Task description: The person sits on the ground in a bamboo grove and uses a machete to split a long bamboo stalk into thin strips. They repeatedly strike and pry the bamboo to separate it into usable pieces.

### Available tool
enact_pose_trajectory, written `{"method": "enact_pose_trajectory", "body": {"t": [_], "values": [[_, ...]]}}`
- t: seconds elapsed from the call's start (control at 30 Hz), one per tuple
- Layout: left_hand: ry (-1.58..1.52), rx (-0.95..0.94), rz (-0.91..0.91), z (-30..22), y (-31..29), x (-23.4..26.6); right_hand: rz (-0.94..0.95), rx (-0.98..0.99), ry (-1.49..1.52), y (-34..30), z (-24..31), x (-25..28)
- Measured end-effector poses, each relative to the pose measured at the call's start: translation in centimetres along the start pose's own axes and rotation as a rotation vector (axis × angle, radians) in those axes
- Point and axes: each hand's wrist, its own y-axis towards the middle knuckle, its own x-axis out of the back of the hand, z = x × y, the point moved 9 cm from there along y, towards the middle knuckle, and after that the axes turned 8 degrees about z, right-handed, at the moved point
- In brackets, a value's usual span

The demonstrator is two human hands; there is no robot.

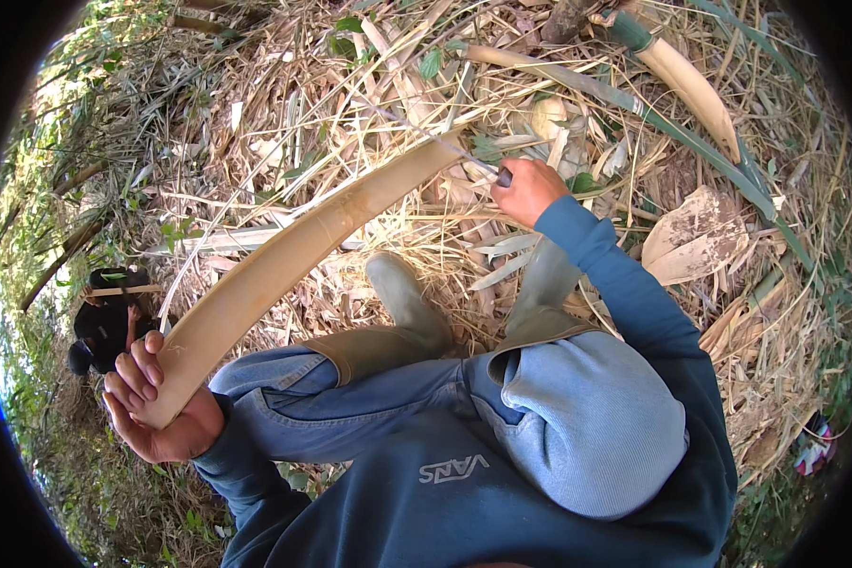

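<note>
A long, pale strip of split bamboo (303, 241) slants from the lower left up to the middle of the view. Its near end rests in my left hand (166, 402), the fingers curled over one edge and the thumb on the other side. My right hand (530, 192) is closed round the dark handle of a knife (480, 166). The thin blade points up and to the left, across the bamboo's far end. Whether the edge touches the bamboo is hard to tell.
Dry shavings and leaves (388, 71) cover the ground. My boots (412, 298) stand under the strip. Thick bamboo pieces (686, 80) and a bent green stalk (625, 99) lie at the upper right. A person in black (109, 317) holding a pale strip is at the far left.
</note>
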Motion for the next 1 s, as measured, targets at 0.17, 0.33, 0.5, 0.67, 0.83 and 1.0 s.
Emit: {"method": "enact_pose_trajectory", "body": {"t": [0.17,0.33,0.5,0.67,0.83,1.0], "values": [[-0.002,0.007,-0.073,-0.1,-0.4,1.6,0.092,-0.030,-0.027,-1.2,0.8,-0.2],[-0.011,0.005,-0.077,0.1,-0.3,1.9,0.158,-0.158,-0.098,0.2,-4.0,0.6],[-0.027,0.004,-0.096,-0.1,-0.7,2.9,0.101,-0.192,-0.120,0.2,-5.5,0.9],[0.007,0.007,-0.123,-0.3,-1.6,2.2,0.135,-0.095,-0.131,0.0,-1.9,0.8],[-0.007,-0.011,-0.175,-0.3,-2.1,1.6,0.220,0.345,0.085,-4.6,11.9,-0.7],[0.067,-0.026,-0.264,-0.4,-3.1,1.7,0.185,0.332,0.154,-3.4,11.5,-2.0]]}}
